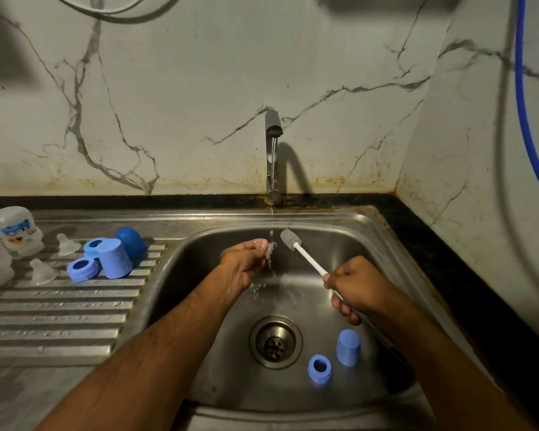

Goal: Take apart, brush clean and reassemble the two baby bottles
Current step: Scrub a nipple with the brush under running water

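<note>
Centre frame: left hand [243,262] is pinching a clear teat [270,248] under the stream; right hand [352,289], fisted round the brush [305,255], is angling bristles up-left, just beside it.

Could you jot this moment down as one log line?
left hand: holds clear teat under tap water | right hand: grips brush

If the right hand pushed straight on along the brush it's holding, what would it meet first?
Likely the water stream and the small clear part held in the left hand, just past the brush head; depth is uncertain.
</note>
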The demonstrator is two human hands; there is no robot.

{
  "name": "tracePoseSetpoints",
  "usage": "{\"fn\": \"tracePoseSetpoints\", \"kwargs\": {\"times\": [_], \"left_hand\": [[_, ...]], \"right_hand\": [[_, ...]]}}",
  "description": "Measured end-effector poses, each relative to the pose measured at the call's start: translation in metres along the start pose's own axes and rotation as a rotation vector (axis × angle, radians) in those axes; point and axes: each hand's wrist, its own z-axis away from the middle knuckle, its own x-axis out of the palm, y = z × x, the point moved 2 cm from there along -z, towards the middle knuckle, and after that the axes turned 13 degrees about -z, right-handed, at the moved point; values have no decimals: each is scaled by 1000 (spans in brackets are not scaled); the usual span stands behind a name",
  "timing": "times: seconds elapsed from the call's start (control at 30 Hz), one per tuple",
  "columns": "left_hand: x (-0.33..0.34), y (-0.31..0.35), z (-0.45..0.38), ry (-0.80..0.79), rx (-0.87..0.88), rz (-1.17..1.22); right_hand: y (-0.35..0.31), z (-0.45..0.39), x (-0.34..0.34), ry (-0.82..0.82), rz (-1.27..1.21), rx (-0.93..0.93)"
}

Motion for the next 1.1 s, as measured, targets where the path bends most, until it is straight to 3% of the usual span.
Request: {"fn": "tracePoseSetpoints", "kwargs": {"times": [0.17, 0.37, 0.67, 0.8, 1.1], "left_hand": [[5, 5, 5, 71, 162, -121], [7, 7, 13, 17, 182, -126], [8, 3, 8, -89, -192, 179], [9, 1, 9, -117, -240, 159], [-4, 7, 20, 188, 119, -233]], "right_hand": [[0, 1, 0, 0, 7, 5], [1, 0, 0, -1, 11, 11], [1, 2, 0, 6, 25, 25], [0, 5, 1, 4, 41, 37], [4, 12, 8, 21, 195, -27]]}}
